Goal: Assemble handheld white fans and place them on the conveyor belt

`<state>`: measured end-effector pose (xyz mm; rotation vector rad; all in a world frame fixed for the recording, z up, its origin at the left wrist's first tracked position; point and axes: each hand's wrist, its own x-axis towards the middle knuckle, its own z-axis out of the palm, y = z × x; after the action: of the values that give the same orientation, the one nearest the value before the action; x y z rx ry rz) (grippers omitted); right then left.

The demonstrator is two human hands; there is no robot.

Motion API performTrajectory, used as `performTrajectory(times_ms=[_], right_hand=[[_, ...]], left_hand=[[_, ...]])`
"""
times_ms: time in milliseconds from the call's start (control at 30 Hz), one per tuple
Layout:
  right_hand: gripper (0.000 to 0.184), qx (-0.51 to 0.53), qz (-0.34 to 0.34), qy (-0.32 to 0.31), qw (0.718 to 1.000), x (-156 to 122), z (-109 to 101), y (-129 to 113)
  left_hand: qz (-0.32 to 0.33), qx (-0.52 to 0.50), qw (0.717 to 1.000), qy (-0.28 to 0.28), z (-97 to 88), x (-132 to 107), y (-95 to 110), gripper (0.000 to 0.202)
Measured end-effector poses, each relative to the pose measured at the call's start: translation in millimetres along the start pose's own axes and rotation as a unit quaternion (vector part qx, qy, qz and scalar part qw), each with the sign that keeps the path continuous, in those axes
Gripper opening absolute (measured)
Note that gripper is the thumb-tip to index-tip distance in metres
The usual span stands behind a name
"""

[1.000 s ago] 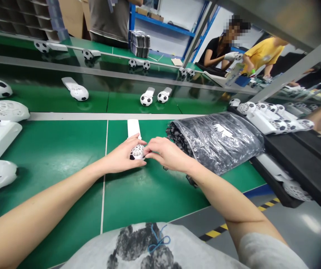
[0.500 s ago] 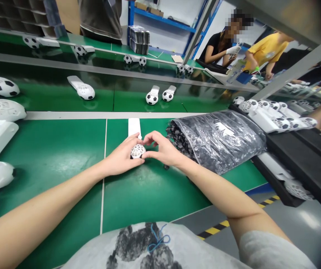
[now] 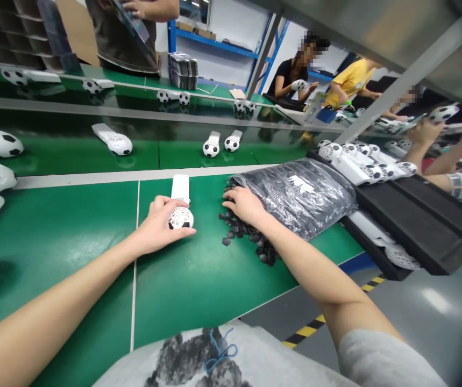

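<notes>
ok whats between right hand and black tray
In the head view, a plastic bag of black pieces lies between the right hand and the black tray.

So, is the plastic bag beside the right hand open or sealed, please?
Open: the plastic bag has small black pieces spilling from its end under the right hand.

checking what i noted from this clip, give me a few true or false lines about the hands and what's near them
The left hand holds a white lattice ball with a flat white handle. True.
The right hand rests on a black tray. False: it is on loose black pieces by a clear plastic bag.
The two hands touch. False: they are apart.
The bag lies on a green belt. True.
</notes>
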<state>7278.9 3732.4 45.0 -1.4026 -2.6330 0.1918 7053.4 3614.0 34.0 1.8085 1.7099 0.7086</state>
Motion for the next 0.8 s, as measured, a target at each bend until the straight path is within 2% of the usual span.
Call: performTrajectory(times_ms=[233,333,400,467,533,600,700,800], right_hand=[[0.017,0.0,-0.026,-0.024,0.999,4,6,4],[0.019,0.082,-0.041,-0.008,0.996,-3,1,-8],[0.019,0.212,-0.049,-0.016,0.976,-10,1,-21],[0.017,0.337,-0.067,-0.055,0.938,-17,2,-35],[0.016,0.389,-0.102,-0.084,0.912,-21,4,-47],[0.014,0.361,-0.16,-0.067,0.916,-21,5,-56],[0.01,0.282,-0.241,0.002,0.929,-18,5,-65],[0.009,0.273,-0.244,-0.007,0.93,-14,7,-69]], left_hand=[[0.001,-0.039,0.996,-0.082,-30.5,4,-8,0.056],[0.019,-0.039,0.995,-0.092,-32.6,4,-8,0.054],[0.033,-0.042,0.994,-0.097,-32.4,4,-9,0.053],[0.043,-0.054,0.991,-0.11,-33.3,6,-11,0.052],[0.05,-0.073,0.987,-0.131,-36.2,7,-15,0.053],[0.057,-0.089,0.983,-0.152,-40.4,8,-18,0.054],[0.067,-0.084,0.979,-0.176,-45.8,7,-17,0.055],[0.065,-0.062,0.98,-0.176,-45.5,4,-13,0.054]])
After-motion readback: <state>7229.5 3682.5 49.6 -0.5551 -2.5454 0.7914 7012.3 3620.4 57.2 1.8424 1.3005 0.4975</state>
